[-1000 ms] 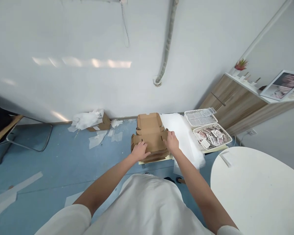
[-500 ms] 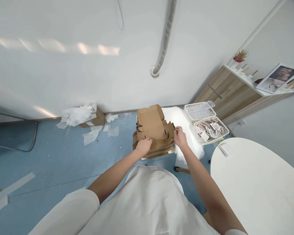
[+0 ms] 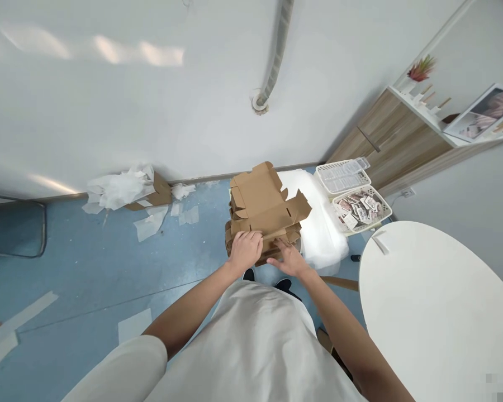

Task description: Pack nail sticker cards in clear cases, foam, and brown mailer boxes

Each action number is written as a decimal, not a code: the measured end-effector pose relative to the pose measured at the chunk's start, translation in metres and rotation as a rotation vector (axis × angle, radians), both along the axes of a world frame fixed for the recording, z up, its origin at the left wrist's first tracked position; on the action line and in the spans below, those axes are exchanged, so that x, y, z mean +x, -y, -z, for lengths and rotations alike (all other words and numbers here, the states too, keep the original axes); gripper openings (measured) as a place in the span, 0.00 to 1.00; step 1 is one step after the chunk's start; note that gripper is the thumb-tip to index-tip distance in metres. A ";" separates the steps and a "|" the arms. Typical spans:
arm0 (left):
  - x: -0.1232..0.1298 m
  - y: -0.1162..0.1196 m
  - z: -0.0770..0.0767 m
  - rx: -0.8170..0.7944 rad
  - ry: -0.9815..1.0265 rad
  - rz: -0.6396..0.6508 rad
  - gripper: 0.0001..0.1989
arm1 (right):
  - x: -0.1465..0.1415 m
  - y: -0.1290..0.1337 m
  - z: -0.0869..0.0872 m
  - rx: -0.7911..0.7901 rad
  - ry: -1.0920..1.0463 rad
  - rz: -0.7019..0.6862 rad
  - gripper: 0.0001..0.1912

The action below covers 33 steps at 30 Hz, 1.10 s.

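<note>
A partly folded cardboard box (image 3: 257, 195) lies on top of a stack of flat cardboard boxes (image 3: 229, 239) in front of me. Its far panel lies flat and a side flap sticks up at the right. My left hand (image 3: 246, 249) is closed over the near edge of the box, the fingers curled onto the cardboard. To its right my right hand (image 3: 289, 258) rests against the near flap, fingers spread and thumb apart. White foam sheets (image 3: 314, 212) lie right beside the stack.
Two white baskets stand to the right, one with clear plastic pieces (image 3: 346, 177), one with small printed cards (image 3: 360, 209). A round white table (image 3: 436, 301) is at the right. A wooden cabinet (image 3: 396, 145) stands behind. An open carton with white scraps (image 3: 161, 190) sits on the floor.
My right hand has moved from the right side flap to the near edge, left and down, and its fingers have spread. The near part of the box has been lifted and folded.
</note>
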State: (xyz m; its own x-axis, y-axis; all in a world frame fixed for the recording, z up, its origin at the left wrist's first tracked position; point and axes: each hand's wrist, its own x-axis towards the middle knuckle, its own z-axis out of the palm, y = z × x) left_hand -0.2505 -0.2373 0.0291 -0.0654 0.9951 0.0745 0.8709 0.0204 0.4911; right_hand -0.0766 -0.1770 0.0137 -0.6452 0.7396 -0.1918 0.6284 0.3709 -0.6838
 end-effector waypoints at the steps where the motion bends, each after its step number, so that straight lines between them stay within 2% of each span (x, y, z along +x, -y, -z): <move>1: 0.000 0.003 -0.001 0.050 0.040 0.010 0.13 | 0.004 -0.004 -0.006 -0.092 -0.094 0.034 0.32; 2: 0.000 0.005 -0.002 0.083 0.083 0.022 0.13 | 0.008 -0.008 -0.014 -0.185 -0.210 0.089 0.33; 4: 0.003 0.007 -0.002 0.098 0.165 0.060 0.12 | 0.019 -0.018 -0.032 -0.289 -0.439 0.288 0.31; 6: 0.009 0.008 0.001 0.077 0.226 0.115 0.12 | 0.029 -0.027 -0.046 -0.317 -0.493 0.453 0.30; 9: 0.025 0.007 0.006 0.040 0.260 0.229 0.13 | 0.042 -0.035 -0.056 -0.169 -0.321 0.588 0.31; 12: 0.043 0.005 0.005 0.042 0.268 0.310 0.14 | 0.054 -0.037 -0.054 0.023 -0.097 0.656 0.26; 15: 0.059 0.003 -0.002 0.076 0.272 0.342 0.13 | 0.072 -0.033 -0.050 0.120 -0.059 0.713 0.23; 16: 0.064 0.002 -0.006 0.099 0.266 0.341 0.15 | 0.080 -0.031 -0.049 0.140 -0.094 0.736 0.23; 18: 0.070 -0.001 -0.013 0.153 0.251 0.288 0.25 | 0.098 -0.027 -0.047 0.160 -0.195 0.781 0.22; 21: 0.080 -0.008 -0.018 0.201 0.254 0.113 0.42 | 0.130 -0.019 -0.046 0.176 -0.345 0.881 0.21; 24: 0.100 -0.018 -0.015 0.201 0.359 -0.011 0.49 | 0.170 -0.006 -0.049 0.240 -0.445 1.037 0.20; 27: 0.134 -0.030 -0.008 0.097 0.643 -0.015 0.42 | 0.214 0.013 -0.055 0.305 -0.515 1.180 0.18; 30: 0.182 -0.042 -0.001 -0.131 0.933 0.030 0.34 | 0.260 0.038 -0.057 0.368 -0.568 1.328 0.18; 33: 0.235 -0.050 0.003 -0.364 1.083 0.121 0.28 | 0.302 0.065 -0.049 0.437 -0.586 1.508 0.19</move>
